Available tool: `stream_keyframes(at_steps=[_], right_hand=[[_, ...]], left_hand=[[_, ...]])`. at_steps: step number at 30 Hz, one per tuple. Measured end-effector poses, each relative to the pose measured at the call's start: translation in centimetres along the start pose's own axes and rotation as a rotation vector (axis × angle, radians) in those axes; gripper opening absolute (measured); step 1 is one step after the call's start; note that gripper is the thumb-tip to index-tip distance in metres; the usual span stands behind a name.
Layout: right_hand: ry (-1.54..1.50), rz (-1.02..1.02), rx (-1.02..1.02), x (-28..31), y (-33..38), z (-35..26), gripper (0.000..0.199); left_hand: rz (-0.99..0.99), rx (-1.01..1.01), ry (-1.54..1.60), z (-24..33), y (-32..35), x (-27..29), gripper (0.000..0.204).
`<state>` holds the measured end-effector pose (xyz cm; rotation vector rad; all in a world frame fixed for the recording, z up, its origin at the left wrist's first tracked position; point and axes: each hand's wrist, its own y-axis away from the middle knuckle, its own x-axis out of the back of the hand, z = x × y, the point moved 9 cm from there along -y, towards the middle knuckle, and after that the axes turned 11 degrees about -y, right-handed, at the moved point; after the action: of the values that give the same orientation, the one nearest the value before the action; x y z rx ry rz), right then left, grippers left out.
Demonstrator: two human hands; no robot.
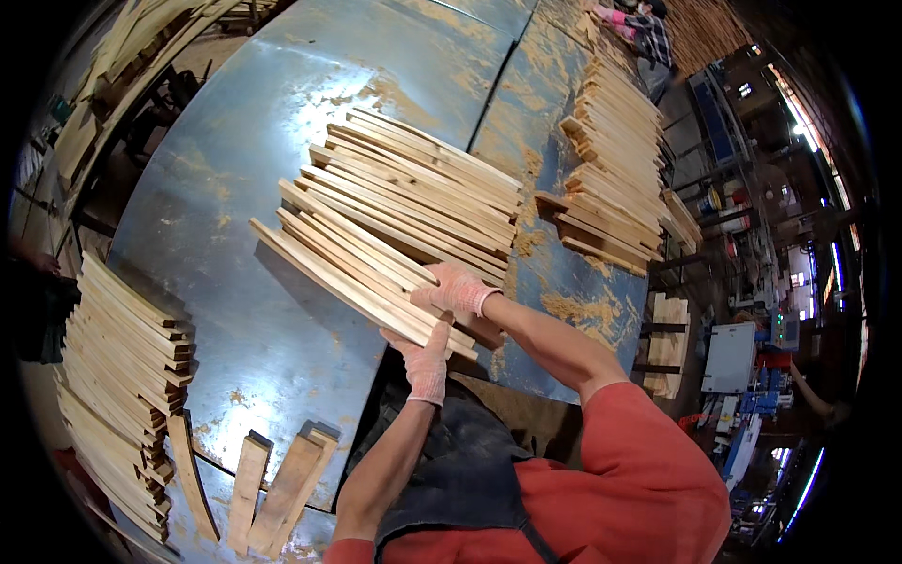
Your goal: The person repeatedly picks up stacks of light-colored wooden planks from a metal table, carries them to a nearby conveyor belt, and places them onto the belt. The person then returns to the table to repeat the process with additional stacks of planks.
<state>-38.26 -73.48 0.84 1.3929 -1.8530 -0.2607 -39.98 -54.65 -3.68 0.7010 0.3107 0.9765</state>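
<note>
A row of long pale wooden strips [413, 188] lies side by side on the metal table in front of me. At its near side, a few wooden strips [348, 273] sit at a slight angle to the others. My left hand [422, 365], in a pinkish knit glove, grips the outer edge of these near strips, thumb over the top and fingers partly hidden beneath. My right hand [455, 289], gloved alike, is closed over the same strips close to their right ends, its fingertips partly hidden.
The metal table [225, 179] carries scattered sawdust [587, 310]. Stacked strips [611, 160] stand at the right, with another stack [122, 376] at the left edge. Short loose boards [287, 489] lie at the lower left. A person [648, 42] works at the far end.
</note>
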Motion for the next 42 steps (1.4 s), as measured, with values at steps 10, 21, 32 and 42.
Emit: stream_keyframes(at_steps=[10, 21, 32, 42], right_hand=[[-0.088, 0.436, 0.042, 8.0, 3.0, 7.0, 0.044], [-1.209, 1.022, -0.291, 1.2, 8.3, 28.4, 0.079], [-1.314, 0.717, -0.305, -1.7, 3.8, 22.5, 0.073], [-1.036, 0.616, -0.405, -3.2, 10.1, 27.7, 0.027]], left_hand=[[-0.388, -0.003, -0.333, -5.7, -5.5, -7.2, 0.055], [-0.234, 0.127, -0.272, -3.5, -10.9, 0.3, 0.062], [-0.358, -0.001, -0.199, 2.4, -9.9, 1.4, 0.116], [-0.044, -0.142, -0.233, -5.1, -8.2, 18.2, 0.070]])
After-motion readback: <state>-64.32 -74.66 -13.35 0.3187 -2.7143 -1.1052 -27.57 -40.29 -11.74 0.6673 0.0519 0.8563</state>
